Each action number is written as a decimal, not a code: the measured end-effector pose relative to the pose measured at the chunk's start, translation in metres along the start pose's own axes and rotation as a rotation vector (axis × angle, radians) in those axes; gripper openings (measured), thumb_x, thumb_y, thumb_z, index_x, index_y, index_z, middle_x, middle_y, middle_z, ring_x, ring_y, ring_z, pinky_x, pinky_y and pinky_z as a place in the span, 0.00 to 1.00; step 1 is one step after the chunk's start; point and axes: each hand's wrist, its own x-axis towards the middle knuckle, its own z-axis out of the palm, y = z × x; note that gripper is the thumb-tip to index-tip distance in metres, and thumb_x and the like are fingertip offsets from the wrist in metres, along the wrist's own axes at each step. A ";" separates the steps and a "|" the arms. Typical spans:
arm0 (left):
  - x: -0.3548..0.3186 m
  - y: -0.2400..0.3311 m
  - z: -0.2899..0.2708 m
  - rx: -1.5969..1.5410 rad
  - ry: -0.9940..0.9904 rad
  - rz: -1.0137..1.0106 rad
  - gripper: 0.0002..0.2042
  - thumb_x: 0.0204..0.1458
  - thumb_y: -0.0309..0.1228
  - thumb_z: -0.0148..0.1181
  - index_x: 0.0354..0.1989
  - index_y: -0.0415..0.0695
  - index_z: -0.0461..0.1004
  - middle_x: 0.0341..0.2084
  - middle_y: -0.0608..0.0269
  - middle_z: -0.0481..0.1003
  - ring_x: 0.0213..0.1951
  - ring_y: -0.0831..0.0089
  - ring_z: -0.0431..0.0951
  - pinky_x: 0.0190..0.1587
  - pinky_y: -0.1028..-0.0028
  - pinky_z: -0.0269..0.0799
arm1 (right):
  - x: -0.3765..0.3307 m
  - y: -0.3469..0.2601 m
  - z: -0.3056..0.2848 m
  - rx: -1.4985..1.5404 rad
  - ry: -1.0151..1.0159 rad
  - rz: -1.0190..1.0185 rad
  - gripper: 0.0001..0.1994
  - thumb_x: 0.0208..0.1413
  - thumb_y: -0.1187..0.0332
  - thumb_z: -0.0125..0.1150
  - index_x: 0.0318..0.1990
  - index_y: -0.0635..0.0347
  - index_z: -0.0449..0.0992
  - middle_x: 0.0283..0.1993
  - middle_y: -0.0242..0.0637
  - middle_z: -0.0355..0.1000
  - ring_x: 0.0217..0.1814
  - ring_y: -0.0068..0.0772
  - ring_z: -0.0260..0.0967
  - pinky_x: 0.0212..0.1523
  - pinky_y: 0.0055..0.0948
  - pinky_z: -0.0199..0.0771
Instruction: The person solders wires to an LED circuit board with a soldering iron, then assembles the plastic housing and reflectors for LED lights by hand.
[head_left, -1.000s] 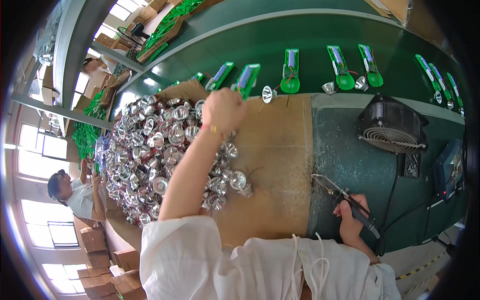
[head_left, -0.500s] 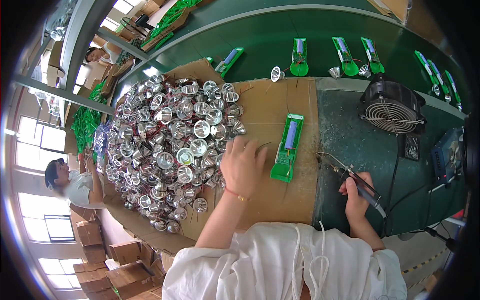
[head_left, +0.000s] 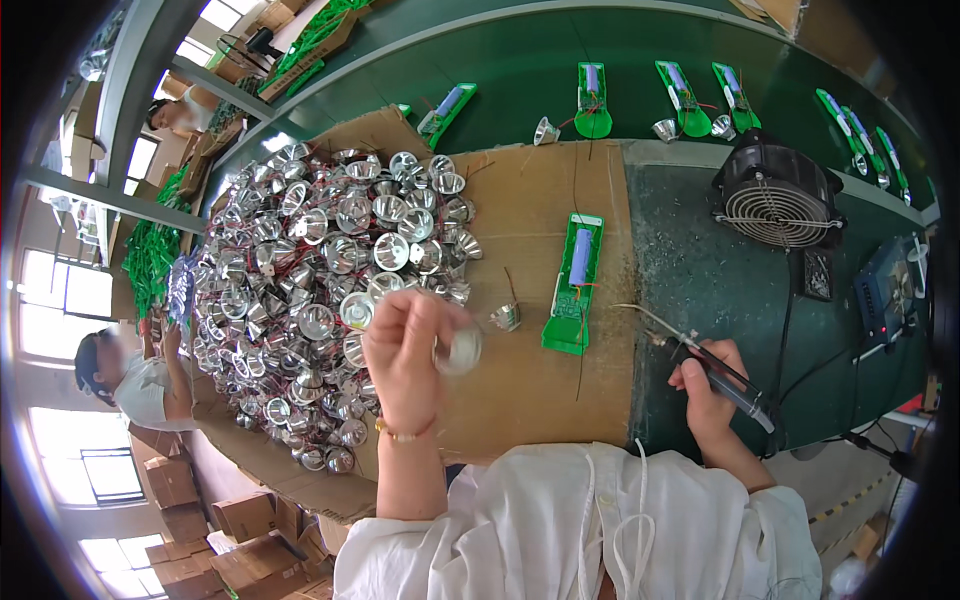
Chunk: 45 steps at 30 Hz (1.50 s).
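Observation:
Over the near right part of a pile of silver reflector cups (head_left: pixel 320 270) is my left hand (head_left: pixel 400 345), its fingers curled closed. A motion-blurred reflector cup (head_left: pixel 463 352) hangs at its fingers, seemingly gripped by its wires. Another reflector cup (head_left: pixel 506 318), its wires sticking up, lies on the cardboard to the right. Further right rests a green plastic housing (head_left: pixel 568 335) with a blue-purple cylindrical battery (head_left: pixel 580 258) and thin wires. My right hand (head_left: pixel 708 388) is wrapped round a soldering iron (head_left: pixel 735 392), whose thin curved tube points left toward the housing.
Several green housings with batteries (head_left: pixel 592 100) line the green belt at the back. A black fan (head_left: pixel 778 195) stands on the right, beside a blue box with a red light (head_left: pixel 885 300). Cables (head_left: pixel 815 375) run across the bench. Co-workers (head_left: pixel 130 375) are at the left.
My left hand has moved left and closed, now with a blurred reflector cup at its fingers. A single reflector cup now shows on the cardboard beside the housing. My right hand stays with the soldering iron.

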 end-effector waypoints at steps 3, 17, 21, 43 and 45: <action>-0.027 -0.016 0.016 0.358 -0.120 -0.319 0.07 0.50 0.27 0.55 0.23 0.38 0.72 0.15 0.69 0.70 0.19 0.87 0.66 0.20 0.85 0.59 | -0.002 0.000 0.010 -0.078 -0.131 -0.047 0.09 0.48 0.72 0.59 0.33 0.66 0.66 0.26 0.36 0.68 0.23 0.20 0.64 0.25 0.19 0.65; -0.016 -0.085 0.028 0.980 -0.217 0.235 0.04 0.41 0.26 0.59 0.20 0.41 0.72 0.24 0.61 0.70 0.26 0.63 0.71 0.27 0.70 0.66 | 0.007 0.010 0.040 -0.097 -0.118 -0.010 0.07 0.48 0.74 0.59 0.31 0.65 0.66 0.21 0.33 0.70 0.21 0.16 0.65 0.23 0.18 0.65; -0.014 -0.086 0.026 0.993 -0.225 0.243 0.04 0.41 0.26 0.59 0.20 0.41 0.72 0.24 0.61 0.71 0.27 0.63 0.71 0.28 0.69 0.66 | 0.007 0.011 0.038 -0.114 -0.156 0.035 0.08 0.50 0.73 0.56 0.33 0.66 0.63 0.24 0.39 0.68 0.23 0.22 0.68 0.24 0.21 0.71; -0.013 -0.077 0.024 1.068 -0.278 0.179 0.04 0.40 0.27 0.61 0.21 0.41 0.73 0.24 0.61 0.72 0.27 0.63 0.72 0.27 0.71 0.67 | 0.003 -0.001 0.032 -0.012 -0.108 0.123 0.08 0.51 0.73 0.54 0.34 0.65 0.62 0.25 0.39 0.67 0.23 0.23 0.67 0.24 0.21 0.70; -0.018 -0.068 0.016 0.910 -0.195 0.295 0.05 0.40 0.26 0.62 0.26 0.41 0.75 0.25 0.59 0.73 0.28 0.65 0.74 0.28 0.73 0.69 | 0.002 -0.001 0.027 -0.033 -0.103 0.086 0.08 0.51 0.73 0.54 0.34 0.65 0.62 0.26 0.39 0.66 0.23 0.23 0.67 0.24 0.22 0.69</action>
